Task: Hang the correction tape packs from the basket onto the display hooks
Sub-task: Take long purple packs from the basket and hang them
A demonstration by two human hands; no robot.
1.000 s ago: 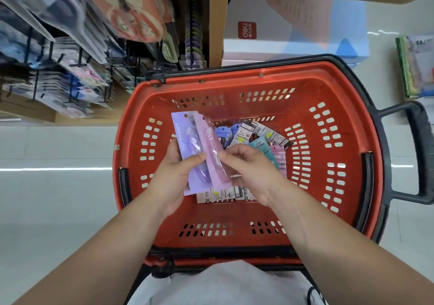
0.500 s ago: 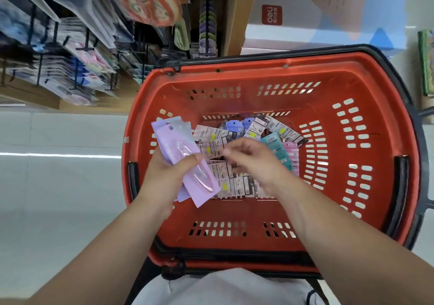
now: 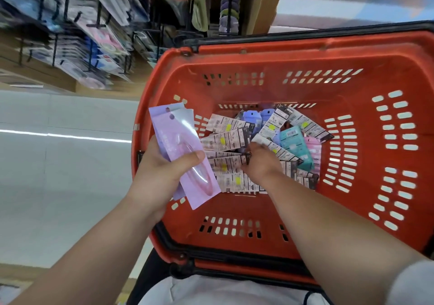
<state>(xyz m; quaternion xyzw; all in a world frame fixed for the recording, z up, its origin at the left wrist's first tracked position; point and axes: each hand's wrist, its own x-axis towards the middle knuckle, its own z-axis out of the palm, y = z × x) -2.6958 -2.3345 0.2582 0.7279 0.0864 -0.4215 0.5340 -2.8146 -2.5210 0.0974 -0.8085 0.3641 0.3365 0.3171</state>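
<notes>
A red plastic basket (image 3: 366, 62) sits in front of me with several correction tape packs (image 3: 296, 140) piled on its bottom: black-and-white card backs, blue, teal and pink ones. My left hand (image 3: 162, 170) grips a small stack of purple and pink packs (image 3: 180, 149) over the basket's left wall, thumb across the front. My right hand (image 3: 260, 161) is down in the pile, fingers curled onto the black-and-white packs (image 3: 225, 140); whether it holds one is hidden. Display hooks (image 3: 96, 25) with hanging packets are at upper left.
A wooden shelf upright (image 3: 260, 6) stands behind the basket. The pale tiled floor (image 3: 58, 163) lies to the left. The basket's black handle bar (image 3: 234, 271) runs close to my body at the bottom.
My right hand has let go of the purple and pink packs and dropped into the pile. My left hand has carried the stack leftward to the basket's wall.
</notes>
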